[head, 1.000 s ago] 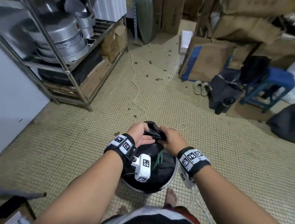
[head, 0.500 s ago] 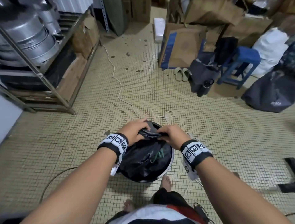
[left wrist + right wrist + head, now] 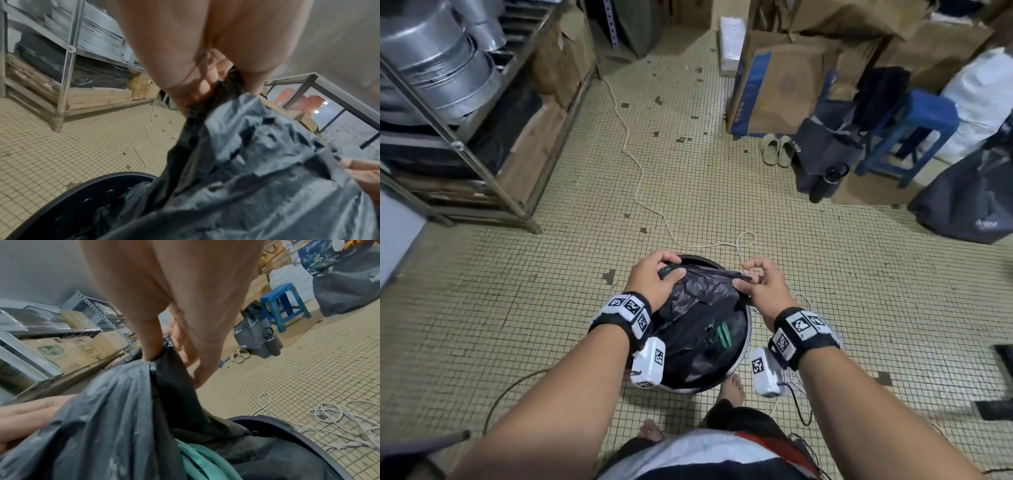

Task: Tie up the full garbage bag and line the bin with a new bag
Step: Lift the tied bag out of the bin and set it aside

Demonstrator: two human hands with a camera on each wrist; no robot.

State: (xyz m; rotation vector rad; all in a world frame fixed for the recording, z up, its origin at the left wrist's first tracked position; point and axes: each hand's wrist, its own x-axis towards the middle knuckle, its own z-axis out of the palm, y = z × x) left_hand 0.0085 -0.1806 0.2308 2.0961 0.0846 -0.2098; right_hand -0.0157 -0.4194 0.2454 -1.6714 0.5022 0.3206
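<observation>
A round dark bin (image 3: 744, 356) stands on the tiled floor at my feet, with a full black garbage bag (image 3: 698, 318) inside it. My left hand (image 3: 654, 277) grips one gathered end of the bag's top at the far left rim. My right hand (image 3: 756, 282) pinches the other end, and the plastic is drawn taut between them. In the left wrist view my fingers (image 3: 205, 84) curl round bunched black plastic (image 3: 257, 162) above the bin rim (image 3: 82, 191). In the right wrist view thumb and fingers (image 3: 156, 347) pinch the bag (image 3: 123, 410); something teal (image 3: 197, 457) shows inside.
A metal shelf rack (image 3: 458, 144) with steel pots stands at the left. A white cord (image 3: 640, 171) runs across the floor to the bin. Cardboard boxes (image 3: 780, 89), slippers (image 3: 777, 149), a dark tote (image 3: 825, 150), a blue stool (image 3: 917, 126) and a grey bag (image 3: 969, 202) crowd the right.
My hands have moved apart, pulling the bag's top out into a taut strip over the bin. The head view has swung to the right and down.
</observation>
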